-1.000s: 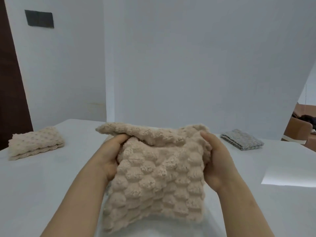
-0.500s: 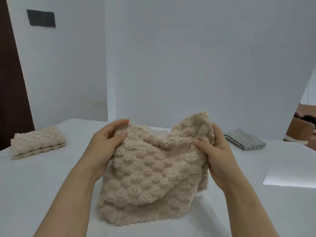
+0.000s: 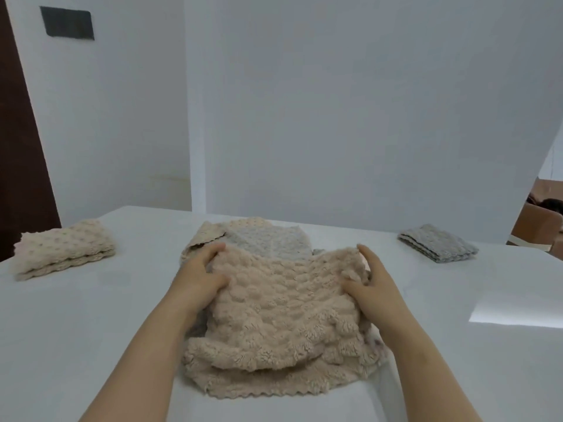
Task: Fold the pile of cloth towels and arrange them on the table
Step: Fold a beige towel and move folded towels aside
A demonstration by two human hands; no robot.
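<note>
Head view. Beige towel (image 3: pixel 283 324) lies doubled over on white table (image 3: pixel 91 330), centre front. Left hand (image 3: pixel 198 278) grips its far left edge; right hand (image 3: pixel 371 284) pinches the far right corner, thumb on top. Both hands hide those corners. Just behind: loose grey towel (image 3: pixel 271 242) over cream towel (image 3: pixel 210 236). Folded cream stack (image 3: pixel 61 248) far left, folded grey stack (image 3: pixel 438 243) far right, well apart.

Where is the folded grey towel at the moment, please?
In the head view, the folded grey towel lies at the far right of the table, beyond and right of the right hand, apart from the beige towel it grips.
</note>
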